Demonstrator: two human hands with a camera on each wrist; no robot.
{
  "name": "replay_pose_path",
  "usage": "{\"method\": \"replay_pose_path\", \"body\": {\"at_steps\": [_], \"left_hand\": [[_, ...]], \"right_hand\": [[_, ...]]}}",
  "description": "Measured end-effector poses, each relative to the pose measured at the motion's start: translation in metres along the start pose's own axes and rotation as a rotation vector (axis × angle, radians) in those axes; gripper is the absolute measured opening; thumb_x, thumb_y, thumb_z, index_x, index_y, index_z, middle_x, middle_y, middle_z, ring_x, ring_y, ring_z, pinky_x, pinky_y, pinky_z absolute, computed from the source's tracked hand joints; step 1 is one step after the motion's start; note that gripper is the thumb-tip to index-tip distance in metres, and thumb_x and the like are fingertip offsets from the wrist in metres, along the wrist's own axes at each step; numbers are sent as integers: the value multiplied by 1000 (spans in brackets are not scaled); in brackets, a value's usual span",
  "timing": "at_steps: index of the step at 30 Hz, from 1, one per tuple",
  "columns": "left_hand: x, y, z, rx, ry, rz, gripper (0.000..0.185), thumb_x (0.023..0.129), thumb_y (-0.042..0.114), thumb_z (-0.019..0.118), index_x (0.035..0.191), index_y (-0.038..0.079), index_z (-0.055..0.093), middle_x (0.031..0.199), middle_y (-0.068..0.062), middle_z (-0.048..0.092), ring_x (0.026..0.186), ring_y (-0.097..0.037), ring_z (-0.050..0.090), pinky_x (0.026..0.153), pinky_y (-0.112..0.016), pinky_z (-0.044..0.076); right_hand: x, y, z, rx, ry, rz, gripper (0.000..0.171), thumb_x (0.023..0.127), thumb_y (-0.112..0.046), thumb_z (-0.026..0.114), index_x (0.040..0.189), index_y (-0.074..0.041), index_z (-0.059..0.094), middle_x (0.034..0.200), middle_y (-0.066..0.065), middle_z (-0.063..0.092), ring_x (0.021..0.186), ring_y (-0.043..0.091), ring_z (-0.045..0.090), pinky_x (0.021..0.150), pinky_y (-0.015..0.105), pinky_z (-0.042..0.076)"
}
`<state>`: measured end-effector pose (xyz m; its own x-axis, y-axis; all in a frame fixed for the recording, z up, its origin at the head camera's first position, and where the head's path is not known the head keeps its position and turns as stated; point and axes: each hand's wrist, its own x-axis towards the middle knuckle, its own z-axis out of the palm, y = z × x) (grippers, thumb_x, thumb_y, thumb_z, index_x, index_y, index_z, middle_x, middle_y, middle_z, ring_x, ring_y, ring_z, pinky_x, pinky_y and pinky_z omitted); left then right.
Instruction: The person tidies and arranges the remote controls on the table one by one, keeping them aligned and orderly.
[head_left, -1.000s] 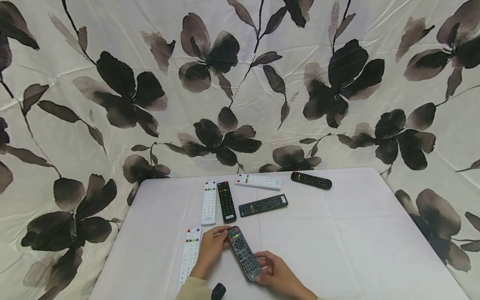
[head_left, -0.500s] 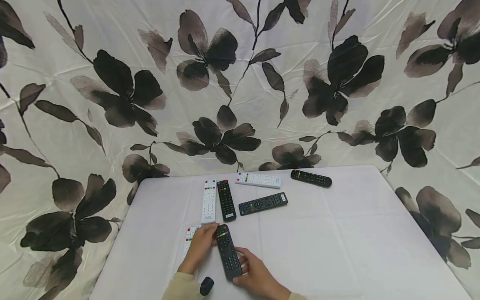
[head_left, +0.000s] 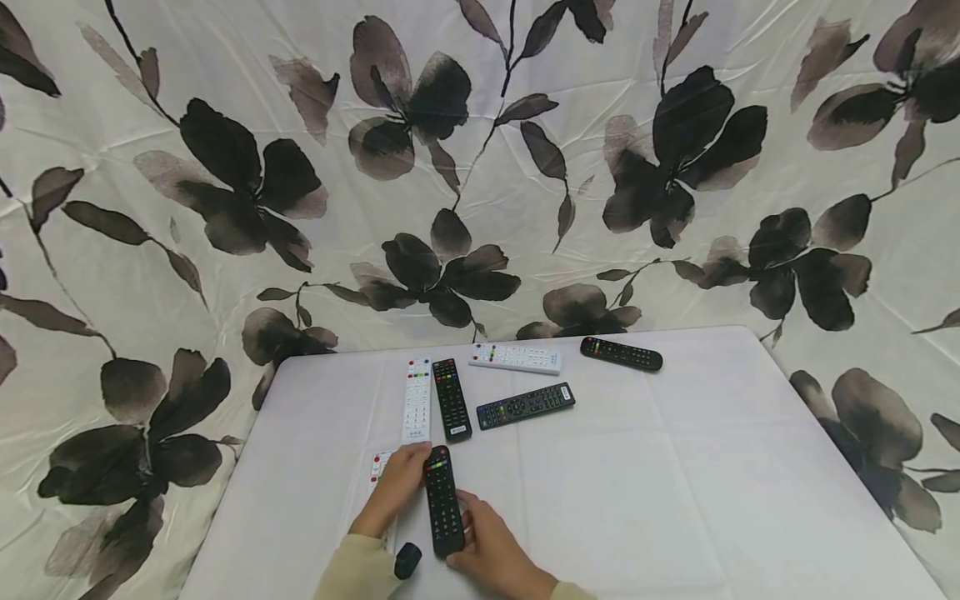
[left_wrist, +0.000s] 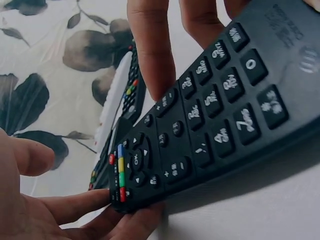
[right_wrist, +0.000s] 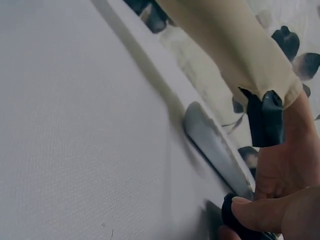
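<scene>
A black remote control is held between both hands over the table's near part, buttons up, coloured keys at its far end. My right hand grips its near end, and in the right wrist view the right thumb presses on that end. My left hand touches the far end. In the left wrist view its extended fingers lie against and under that end, while the thumb stays apart. A white remote lies partly hidden under the left hand and sleeve.
Farther back on the white table lie a white remote, a black one, a sideways white one and two more black ones. Floral cloth hangs behind the table.
Both hands have shifted left with the black remote, which has turned from a slant to nearly upright in the head view. My left hand and sleeve now cover more of the near white remote.
</scene>
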<state>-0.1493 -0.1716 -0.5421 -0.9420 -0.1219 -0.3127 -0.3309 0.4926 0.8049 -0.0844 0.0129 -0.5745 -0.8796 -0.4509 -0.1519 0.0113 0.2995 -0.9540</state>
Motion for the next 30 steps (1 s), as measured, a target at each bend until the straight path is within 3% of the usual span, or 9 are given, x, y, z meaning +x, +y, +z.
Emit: {"method": "replay_pose_path", "body": {"at_steps": [14,21,30], "left_hand": [[9,7,-10,86,-42,3,55,110,29,40,137,-15,60,124,-26,69,113,-36,63,97,-53,55],[11,9,-10,131,-15,29,52,110,27,43,131,-16,65,120,-23,70,103,-30,61,91,-49,55],[4,14,-8,175,44,72,49,109,26,49,133,-15,62,123,-26,66,103,-31,63,89,-51,57]], "right_hand": [[6,-8,10,-93,-5,-36,91,76,4,89,155,7,43,97,-2,52,76,4,52,64,19,51],[11,-6,15,-92,-8,-45,90,77,5,88,154,7,43,97,-1,51,74,3,53,63,19,52],[8,-4,11,-92,-22,-31,85,80,2,87,154,6,44,101,-2,52,75,2,55,62,18,52]]}}
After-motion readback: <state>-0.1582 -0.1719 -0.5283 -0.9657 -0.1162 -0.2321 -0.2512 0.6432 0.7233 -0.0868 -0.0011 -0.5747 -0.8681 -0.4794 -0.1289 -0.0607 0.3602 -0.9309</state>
